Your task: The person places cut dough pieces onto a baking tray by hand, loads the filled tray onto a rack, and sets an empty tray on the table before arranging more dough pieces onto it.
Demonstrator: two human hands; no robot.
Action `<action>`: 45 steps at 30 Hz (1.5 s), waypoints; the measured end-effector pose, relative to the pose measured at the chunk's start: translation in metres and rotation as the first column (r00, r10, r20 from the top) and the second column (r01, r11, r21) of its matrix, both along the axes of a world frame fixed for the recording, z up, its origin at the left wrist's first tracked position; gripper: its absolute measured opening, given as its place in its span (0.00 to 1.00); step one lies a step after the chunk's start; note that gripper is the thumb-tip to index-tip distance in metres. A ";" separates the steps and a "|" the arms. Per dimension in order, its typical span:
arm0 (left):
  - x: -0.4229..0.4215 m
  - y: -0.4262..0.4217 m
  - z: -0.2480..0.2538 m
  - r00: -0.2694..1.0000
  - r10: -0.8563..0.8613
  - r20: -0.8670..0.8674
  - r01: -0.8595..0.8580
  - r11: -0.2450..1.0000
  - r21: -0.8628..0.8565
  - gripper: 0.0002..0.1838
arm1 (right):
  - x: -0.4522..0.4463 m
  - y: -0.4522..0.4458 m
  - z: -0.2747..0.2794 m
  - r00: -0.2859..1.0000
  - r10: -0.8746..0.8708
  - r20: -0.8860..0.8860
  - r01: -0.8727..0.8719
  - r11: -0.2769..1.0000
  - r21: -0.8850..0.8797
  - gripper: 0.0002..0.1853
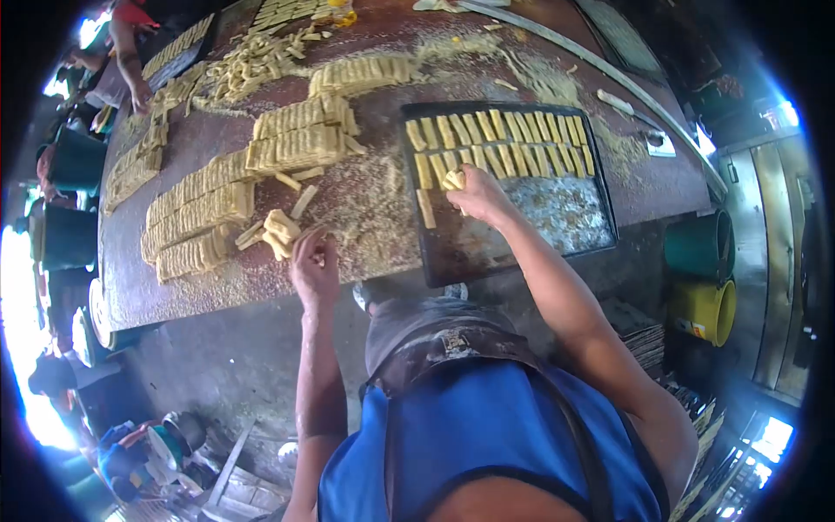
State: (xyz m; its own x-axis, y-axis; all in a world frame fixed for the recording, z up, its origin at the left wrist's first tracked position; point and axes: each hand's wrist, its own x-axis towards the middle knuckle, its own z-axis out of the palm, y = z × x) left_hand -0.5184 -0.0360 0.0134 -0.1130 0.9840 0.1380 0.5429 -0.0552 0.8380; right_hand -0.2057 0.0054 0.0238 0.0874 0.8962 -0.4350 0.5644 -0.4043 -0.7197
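Observation:
My right hand (480,197) is closed around a few pale dough strips (454,180), held over a dark baking tray (513,261). On that tray, dough strips (500,161) lie side by side in two rows, with one more strip (425,209) below at the left. My left hand (315,265) is curled shut beside a loose bunch of dough strips (280,228) on the table, and a pale bit of dough shows between its fingers. Left of it stand long stacked rows of cut dough strips (200,213); a higher stack (300,139) rises behind them.
Flour and crumbs cover much of the red-brown table (383,122). A white-handled tool (616,103) and a long metal bar (591,59) lie at the right. Tangled dough scraps (252,70) sit at the back. Another person's arm (130,65) reaches in at the far left. A yellow bucket (709,313) stands at the right.

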 end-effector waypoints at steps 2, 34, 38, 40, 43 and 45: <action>0.033 -0.002 0.001 0.990 -0.128 -0.055 0.124 0.989 -0.078 0.14 | 0.009 -0.012 -0.015 0.991 0.015 0.132 -0.011 0.999 -0.032 0.21; 0.146 0.043 -0.016 0.579 -0.655 -0.486 0.769 0.636 0.060 0.30 | 0.016 -0.041 -0.028 0.858 -0.404 0.318 0.360 0.913 0.190 0.18; 0.158 0.042 -0.020 0.556 -0.666 -0.498 0.769 0.639 0.004 0.28 | 0.031 -0.043 -0.038 0.827 -0.421 0.372 0.356 0.905 0.232 0.19; 0.160 0.041 -0.018 0.558 -0.665 -0.495 0.761 0.648 -0.013 0.28 | 0.038 -0.043 -0.035 0.838 -0.418 0.352 0.360 0.906 0.221 0.19; 0.171 0.034 -0.015 0.604 -0.640 -0.475 0.733 0.680 0.015 0.28 | 0.050 -0.044 -0.029 0.849 -0.361 0.385 0.301 0.931 0.209 0.18; 0.182 0.029 -0.010 0.619 -0.626 -0.474 0.714 0.700 0.009 0.28 | 0.054 -0.043 -0.022 0.852 -0.299 0.430 0.228 0.951 0.209 0.17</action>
State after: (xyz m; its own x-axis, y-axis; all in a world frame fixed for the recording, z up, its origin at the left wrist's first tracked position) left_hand -0.3365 -0.0068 0.0035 0.6779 0.7118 0.1837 0.5702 -0.6669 0.4797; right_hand -0.1516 -0.0372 0.0022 0.4834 0.8613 -0.1568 0.7282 -0.4950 -0.4741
